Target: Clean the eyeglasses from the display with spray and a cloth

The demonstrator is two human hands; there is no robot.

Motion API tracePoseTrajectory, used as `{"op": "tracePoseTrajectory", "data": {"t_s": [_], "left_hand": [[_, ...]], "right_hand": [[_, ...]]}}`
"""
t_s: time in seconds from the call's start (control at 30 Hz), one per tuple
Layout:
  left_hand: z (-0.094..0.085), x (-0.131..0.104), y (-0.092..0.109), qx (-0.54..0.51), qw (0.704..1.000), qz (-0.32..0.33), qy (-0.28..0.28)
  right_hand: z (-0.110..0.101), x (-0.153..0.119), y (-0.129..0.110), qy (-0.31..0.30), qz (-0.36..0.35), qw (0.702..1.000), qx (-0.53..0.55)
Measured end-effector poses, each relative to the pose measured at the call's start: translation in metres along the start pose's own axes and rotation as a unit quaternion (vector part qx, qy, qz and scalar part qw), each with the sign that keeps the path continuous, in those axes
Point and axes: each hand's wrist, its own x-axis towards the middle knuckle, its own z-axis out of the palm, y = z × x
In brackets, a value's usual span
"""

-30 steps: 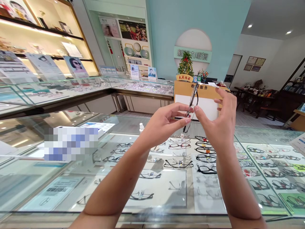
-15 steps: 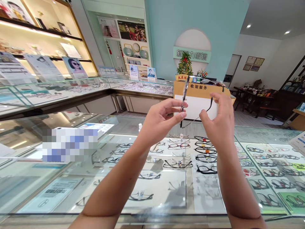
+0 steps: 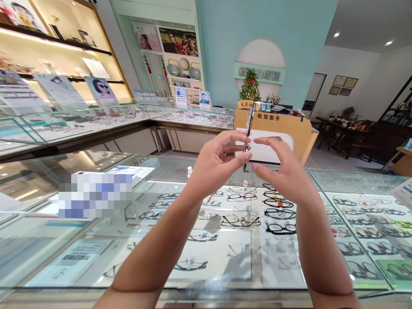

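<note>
Black-rimmed eyeglasses (image 3: pixel 250 120) stand nearly edge-on in the air, just right of the frame's centre, their rims close to upright. Left fingertips and thumb pinch them around the middle, near the nose bridge. One thin temple reaches rightward from the top of the rims, its dark tip ending in front of the cashier counter (image 3: pixel 305 139); whether the lower temple is folded or hidden cannot be told. The left hand (image 3: pixel 215 163) takes the hold, while the right hand (image 3: pixel 285 169) curves beside it, thumb and forefinger spread apart, their tips near the rims; contact is unclear.

A light pinch at the bridge probably serves best, keeping skin off the lenses, and any pressure on a temple should go in close to its hinge, along its own folding line. The slender upper temple looks easy to bend or snag on the right fingers.

Below, the glass-topped desk (image 3: pixel 199 288) displays rows of spectacles (image 3: pixel 280 232), so a slip could end in a knock against hard glass. Pale printed papers (image 3: pixel 138 171) lie at left, with a small white bottle (image 3: pixel 189 172) behind the left wrist. Farther off, a leafy plant (image 3: pixel 249 88) rises at upper centre.
</note>
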Motion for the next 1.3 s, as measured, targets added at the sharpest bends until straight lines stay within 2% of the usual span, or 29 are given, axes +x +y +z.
{"op": "tracePoseTrajectory", "data": {"t_s": [0.07, 0.3, 0.43, 0.53, 0.63, 0.7, 0.73, 0.8, 0.87, 0.9, 0.93, 1.0, 1.1, 1.2, 1.3], "left_hand": [[0.000, 0.000, -0.001, -0.003, 1.000, 0.000, -0.011], [-0.004, -0.001, 0.001, -0.022, 0.998, -0.026, -0.045], [-0.009, -0.005, 0.005, -0.015, 0.998, -0.021, -0.051], [-0.013, -0.005, 0.008, 0.001, 0.996, -0.045, -0.072], [-0.017, -0.003, 0.002, 0.055, 0.992, -0.066, -0.093], [-0.023, -0.003, -0.013, 0.110, 0.991, -0.053, -0.061], [-0.027, -0.004, -0.025, 0.134, 0.990, -0.042, -0.017], [-0.039, -0.008, -0.054, 0.193, 0.973, -0.033, 0.123], [-0.054, -0.014, -0.086, 0.274, 0.922, -0.070, 0.266], [-0.062, -0.018, -0.102, 0.307, 0.892, -0.109, 0.314], [-0.069, -0.022, -0.116, 0.328, 0.868, -0.154, 0.339], [-0.080, -0.029, -0.141, 0.331, 0.857, -0.201, 0.341], [-0.091, -0.037, -0.170, 0.314, 0.861, -0.257, 0.306], [-0.096, -0.042, -0.189, 0.283, 0.865, -0.324, 0.258], [-0.099, -0.047, -0.200, 0.255, 0.867, -0.365, 0.225]], "right_hand": [[0.001, 0.000, -0.005, -0.042, -0.011, 0.998, 0.040], [0.010, 0.001, -0.004, -0.047, -0.028, 0.995, 0.089], [0.012, 0.000, -0.006, -0.055, -0.059, 0.994, 0.069], [0.014, -0.001, -0.007, -0.054, -0.083, 0.994, 0.048], [0.014, -0.002, -0.005, -0.046, -0.085, 0.995, 0.024], [0.014, -0.002, -0.003, -0.037, -0.084, 0.996, 0.017], [0.014, -0.001, -0.001, -0.033, -0.082, 0.996, 0.019], [0.015, 0.002, 0.004, -0.027, -0.070, 0.997, 0.023], [0.021, 0.005, 0.011, -0.021, -0.051, 0.998, 0.029], [0.025, 0.006, 0.016, -0.018, -0.042, 0.998, 0.033], [0.030, 0.005, 0.021, -0.016, -0.034, 0.998, 0.042], [0.042, 0.000, 0.033, -0.011, -0.028, 0.997, 0.069], [0.061, -0.015, 0.054, 0.000, -0.023, 0.993, 0.115], [0.074, -0.030, 0.071, 0.008, 0.001, 0.989, 0.146], [0.083, -0.038, 0.082, 0.011, 0.020, 0.987, 0.157]]}}
